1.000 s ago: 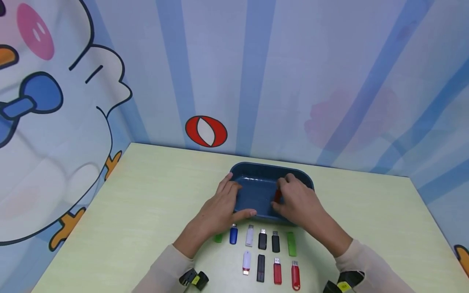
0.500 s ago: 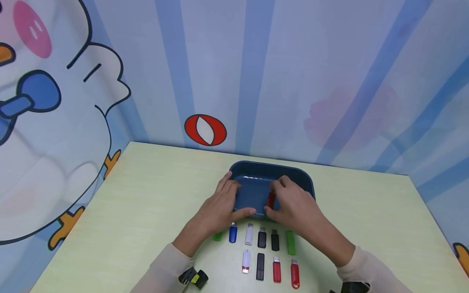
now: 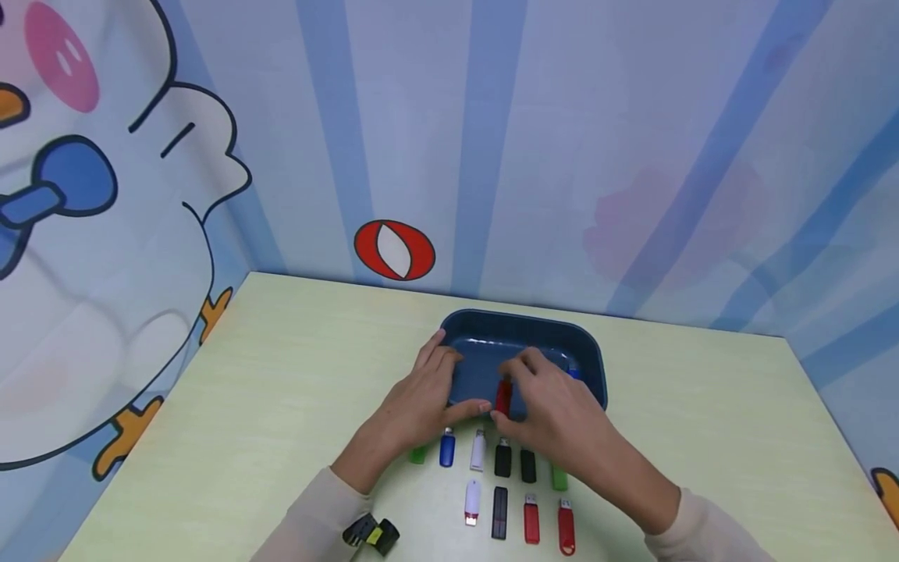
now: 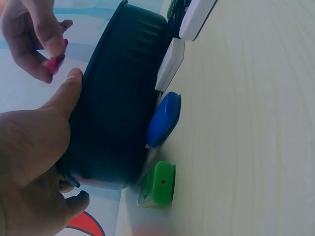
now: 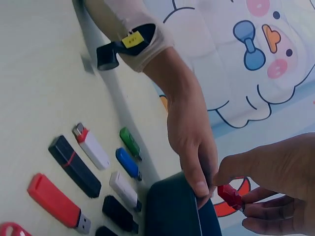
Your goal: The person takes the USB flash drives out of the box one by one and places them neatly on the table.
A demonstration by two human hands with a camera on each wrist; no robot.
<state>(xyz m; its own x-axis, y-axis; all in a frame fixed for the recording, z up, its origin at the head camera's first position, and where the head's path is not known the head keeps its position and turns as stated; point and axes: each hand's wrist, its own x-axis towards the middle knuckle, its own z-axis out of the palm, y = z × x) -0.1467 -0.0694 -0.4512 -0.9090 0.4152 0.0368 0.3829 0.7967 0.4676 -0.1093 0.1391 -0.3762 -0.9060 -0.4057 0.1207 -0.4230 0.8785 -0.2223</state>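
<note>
My right hand [image 3: 555, 406] pinches a red USB stick [image 3: 503, 396] upright between thumb and fingertips, over the front part of a dark blue tray [image 3: 485, 315]. In the right wrist view the red stick's body shows between the fingers. My left hand [image 3: 417, 402] holds the tray's front left corner. Its thumb lies along the front rim, and its other fingers bend over the left rim. A small blue thing [image 3: 573, 374] lies inside the tray at the right, partly hidden by my right hand.
Several USB sticks lie in two rows before the tray. The back row has a green stick [image 3: 417, 454], a blue stick [image 3: 447, 449] and a white stick [image 3: 478, 451]. A black stick [image 3: 499, 513] and a red stick [image 3: 566, 527] lie in front. A printed wall stands behind.
My right hand has moved left across the tray with the red USB stick, and the blue thing at the tray's right has come into sight. My left hand stays in place.
</note>
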